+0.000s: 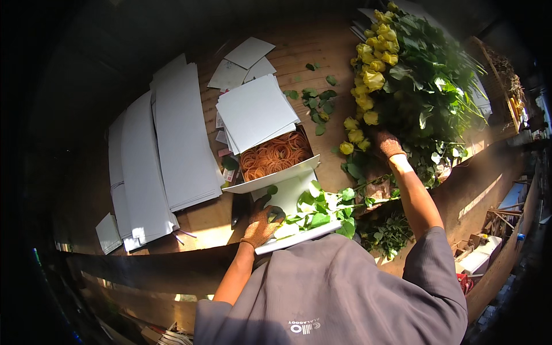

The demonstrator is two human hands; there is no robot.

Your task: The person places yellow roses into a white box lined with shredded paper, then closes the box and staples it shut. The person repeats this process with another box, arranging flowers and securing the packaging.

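My left hand (259, 226), in an orange-brown glove, lies at the left side of a white sheet (284, 194) in front of me. Its thumb and fingers are curved apart, with no held thing visible between them. Leafy rose stems (319, 210) lie across this sheet, their leaves beside my left fingers. My right hand (389, 144), gloved too, reaches into a big pile of yellow roses (374, 80), near the lower blooms. Leaves and shade hide its fingertips, so I cannot make out a grip. The pile's green stems (437, 86) spread to the right.
Beyond the sheet stands an open box of orange rubber bands (276, 155), partly covered by white cards (257, 110). Tall stacks of white cardboard (183, 138) lie at the left. Loose leaves (318, 103) are scattered on the wooden table (322, 43). A wooden crate (500, 86) sits far right.
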